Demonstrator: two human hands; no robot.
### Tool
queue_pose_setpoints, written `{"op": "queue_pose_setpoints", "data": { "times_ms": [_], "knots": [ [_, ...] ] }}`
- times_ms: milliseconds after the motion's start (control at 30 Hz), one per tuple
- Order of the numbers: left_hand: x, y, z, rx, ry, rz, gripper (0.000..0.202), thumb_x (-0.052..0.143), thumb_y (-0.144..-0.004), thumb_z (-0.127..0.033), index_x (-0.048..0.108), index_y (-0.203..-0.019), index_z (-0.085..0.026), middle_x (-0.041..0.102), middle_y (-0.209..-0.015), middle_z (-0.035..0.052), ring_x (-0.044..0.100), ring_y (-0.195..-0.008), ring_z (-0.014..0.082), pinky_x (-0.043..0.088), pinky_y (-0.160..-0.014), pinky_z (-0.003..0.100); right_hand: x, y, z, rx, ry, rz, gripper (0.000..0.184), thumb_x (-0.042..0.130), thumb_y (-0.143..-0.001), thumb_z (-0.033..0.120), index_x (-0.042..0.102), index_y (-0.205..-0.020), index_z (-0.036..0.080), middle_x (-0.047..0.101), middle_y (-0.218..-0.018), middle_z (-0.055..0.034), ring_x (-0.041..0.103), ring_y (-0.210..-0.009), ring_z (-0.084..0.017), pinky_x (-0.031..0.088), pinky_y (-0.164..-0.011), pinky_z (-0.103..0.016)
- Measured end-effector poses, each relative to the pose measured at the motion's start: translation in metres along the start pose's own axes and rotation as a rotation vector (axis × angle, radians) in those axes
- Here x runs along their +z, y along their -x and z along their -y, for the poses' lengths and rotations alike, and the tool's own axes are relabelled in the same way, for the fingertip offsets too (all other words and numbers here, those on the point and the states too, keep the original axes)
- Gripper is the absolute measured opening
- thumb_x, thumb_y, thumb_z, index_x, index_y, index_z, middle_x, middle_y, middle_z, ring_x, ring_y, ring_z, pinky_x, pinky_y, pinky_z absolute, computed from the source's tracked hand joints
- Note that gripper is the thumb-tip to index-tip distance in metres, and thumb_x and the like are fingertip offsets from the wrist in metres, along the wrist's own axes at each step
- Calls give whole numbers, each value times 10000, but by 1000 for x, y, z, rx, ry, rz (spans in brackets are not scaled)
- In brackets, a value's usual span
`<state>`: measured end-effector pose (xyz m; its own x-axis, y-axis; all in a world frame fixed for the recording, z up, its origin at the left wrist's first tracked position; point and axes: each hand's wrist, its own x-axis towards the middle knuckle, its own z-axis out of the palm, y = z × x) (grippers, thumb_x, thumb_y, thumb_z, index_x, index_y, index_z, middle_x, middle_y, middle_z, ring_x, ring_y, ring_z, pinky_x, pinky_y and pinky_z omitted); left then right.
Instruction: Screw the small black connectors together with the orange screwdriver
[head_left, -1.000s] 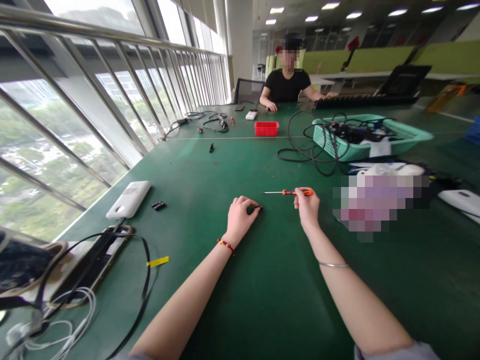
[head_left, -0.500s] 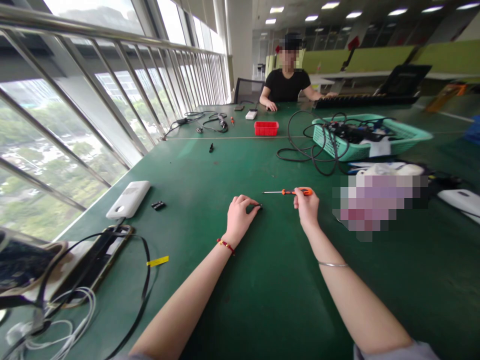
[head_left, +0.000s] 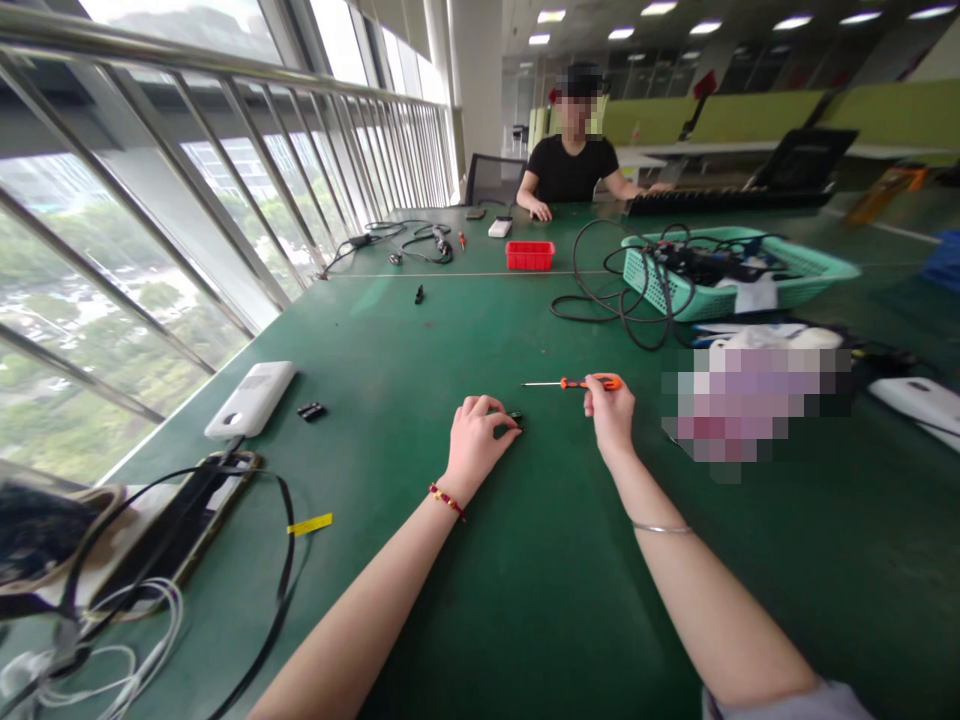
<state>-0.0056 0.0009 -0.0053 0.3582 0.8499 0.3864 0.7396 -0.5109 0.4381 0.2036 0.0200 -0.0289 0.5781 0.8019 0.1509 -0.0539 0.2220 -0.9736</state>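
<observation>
Screwdriver with the orange-and-black handle [head_left: 571,383] is in your right hand [head_left: 615,412], over the middle of the bench [head_left: 555,580]. Nearest to you, your left hand [head_left: 474,440] has its thumb and index finger closed in a ring, and their tips pinch one small dark piece [head_left: 517,415]. Much of this piece is covered by the fingers, so its exact shape and its long axis cannot be told.

A little farther is the tool. The fingers of your right hand are curled closed around the rear of its handle. Its long axis lies nearly across your view, with the thin metal shaft toward the left. The relation to watch is this: the tip stands just beyond the left fingertips, near to the dark piece but apart from it, and the shaft passes across rather than pointing down to it. Your left hand is the nearer one to this tip. Whether the tool is raised from the bench, you cannot tell from this angle.

Farther away stand the red plastic box [head_left: 529,262] and the green basket [head_left: 841,270] with cables.
</observation>
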Motion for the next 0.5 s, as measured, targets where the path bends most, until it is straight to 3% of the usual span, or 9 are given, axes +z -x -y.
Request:
{"op": "queue_pose_setpoints", "data": {
  "times_ms": [300,500],
  "knots": [
    [-4,4,1,-32,30,-22,117,658,-809,-312,754,-800,-245,638,-935,45,517,-951,224,450,-849,392,0,2,3,1,12,0,198,638,-699,339,520,-749,189,478,-454,81,421,-375,-67,320,-366,-186],
    [-2,3,3,-26,0,23,109,680,-790,-322,767,-836,-276,633,-968,46,498,-990,242,442,-868,410,0,2,3,4,17,3,206,638,-699,350,519,-749,189,479,-454,80,422,-376,-68,322,-365,-186]
  ]
}}
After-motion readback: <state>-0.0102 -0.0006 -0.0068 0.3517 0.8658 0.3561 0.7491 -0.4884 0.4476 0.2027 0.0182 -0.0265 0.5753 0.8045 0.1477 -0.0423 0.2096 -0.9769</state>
